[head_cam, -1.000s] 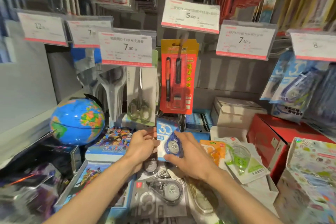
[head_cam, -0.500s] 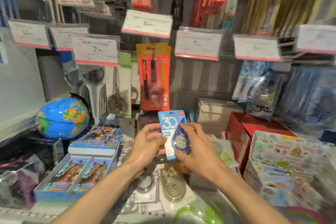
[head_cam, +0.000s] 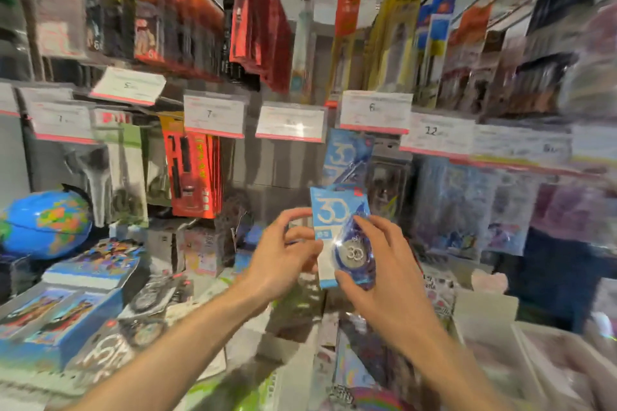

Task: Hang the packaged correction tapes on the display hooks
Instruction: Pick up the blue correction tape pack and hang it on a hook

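I hold a blue packaged correction tape (head_cam: 335, 210), marked "30", upright in front of the display wall. My left hand (head_cam: 283, 253) pinches its left edge. My right hand (head_cam: 377, 264) grips its right side, fingers over the blister. Just above it, more blue "30" correction tape packs (head_cam: 345, 157) hang on a hook under a white price tag (head_cam: 374, 110). Other correction tape packs (head_cam: 147, 297) lie loose on the shelf below my arms. The picture is blurred.
Red-orange pen packs (head_cam: 193, 173) and scissors packs (head_cam: 130, 173) hang to the left. A blue globe (head_cam: 43, 223) and boxed sets (head_cam: 50, 320) stand at lower left. Blue packaged goods (head_cam: 467, 203) hang to the right. Boxes (head_cam: 484, 314) sit at lower right.
Both hands have lifted the blue pack off the shelf pile and carried it up and to the right, near the hanging blue packs. My view has turned right and upward.
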Tool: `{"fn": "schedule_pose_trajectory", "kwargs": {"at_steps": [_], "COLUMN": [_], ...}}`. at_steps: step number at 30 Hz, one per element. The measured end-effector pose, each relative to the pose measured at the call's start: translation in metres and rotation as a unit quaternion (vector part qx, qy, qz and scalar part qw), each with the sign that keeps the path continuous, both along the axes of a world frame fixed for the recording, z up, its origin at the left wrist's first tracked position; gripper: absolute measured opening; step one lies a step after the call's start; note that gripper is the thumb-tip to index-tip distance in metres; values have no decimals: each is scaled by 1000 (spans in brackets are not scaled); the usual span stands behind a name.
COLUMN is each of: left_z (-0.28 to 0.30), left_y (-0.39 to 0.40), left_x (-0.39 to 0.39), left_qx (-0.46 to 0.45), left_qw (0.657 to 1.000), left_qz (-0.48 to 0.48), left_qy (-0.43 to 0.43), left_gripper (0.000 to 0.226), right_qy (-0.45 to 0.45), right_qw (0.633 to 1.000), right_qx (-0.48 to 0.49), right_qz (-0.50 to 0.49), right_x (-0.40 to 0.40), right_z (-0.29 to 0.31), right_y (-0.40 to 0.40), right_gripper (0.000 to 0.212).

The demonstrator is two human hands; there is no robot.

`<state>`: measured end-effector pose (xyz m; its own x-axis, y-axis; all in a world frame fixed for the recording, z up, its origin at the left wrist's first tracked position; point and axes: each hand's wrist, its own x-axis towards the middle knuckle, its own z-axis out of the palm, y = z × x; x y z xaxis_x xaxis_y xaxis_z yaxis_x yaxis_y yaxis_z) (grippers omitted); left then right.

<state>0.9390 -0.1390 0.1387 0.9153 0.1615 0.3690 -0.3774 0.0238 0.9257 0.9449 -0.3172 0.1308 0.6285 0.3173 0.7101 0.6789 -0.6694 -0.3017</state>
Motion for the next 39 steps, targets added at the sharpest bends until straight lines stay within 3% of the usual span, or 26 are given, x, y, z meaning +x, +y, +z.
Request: {"fn": "schedule_pose_trajectory", "kwargs": {"at_steps": [6, 9, 12, 15, 18, 22, 25, 27, 32, 34, 39], "left_z": [12, 25, 49, 82, 115, 142, 150, 152, 154, 155, 156], "left_y": [-31, -30, -15, 6, 16, 20, 24, 24, 22, 23, 24], "left_x": [4, -3, -13, -21, -21, -7, 1, 2, 1, 4, 8], "left_qx": [50, 131, 280, 367, 449, 545, 571, 570, 588, 602, 578], "left_qw": [998, 987, 914, 825, 752, 681, 648, 634, 612, 614, 633], "left_qz": [-16, 26, 188, 267, 280, 286, 282, 294, 306, 292, 288], "left_qy": [-43, -90, -225, -336, -393, -397, -417, -431, -432, -419, -427], "left_gripper": [43, 39, 38, 35, 39, 42, 23, 14, 24, 32, 20], "right_qy": [-15, -22, -47, -67, -81, -112, -115, -115, -121, -120, -122], "right_qw": [999, 999, 998, 996, 995, 993, 993, 993, 993, 993, 992], "right_qx": [37, 41, 48, 56, 58, 42, 28, 21, 6, 4, -2], "right_qz": [-6, 4, 0, -5, -1, 2, 2, 2, -1, -3, -6], "right_x": [0, -1, -1, 1, 4, 6, 6, 6, 8, 9, 9], "right_z": [2, 12, 24, 32, 38, 42, 43, 45, 50, 50, 49], "right_y": [-37, -45, -50, -51, -50, -50, -51, -51, -48, -49, -51], "right_gripper": [81, 80, 79, 79, 80, 80, 81, 81, 82, 82, 81]}}
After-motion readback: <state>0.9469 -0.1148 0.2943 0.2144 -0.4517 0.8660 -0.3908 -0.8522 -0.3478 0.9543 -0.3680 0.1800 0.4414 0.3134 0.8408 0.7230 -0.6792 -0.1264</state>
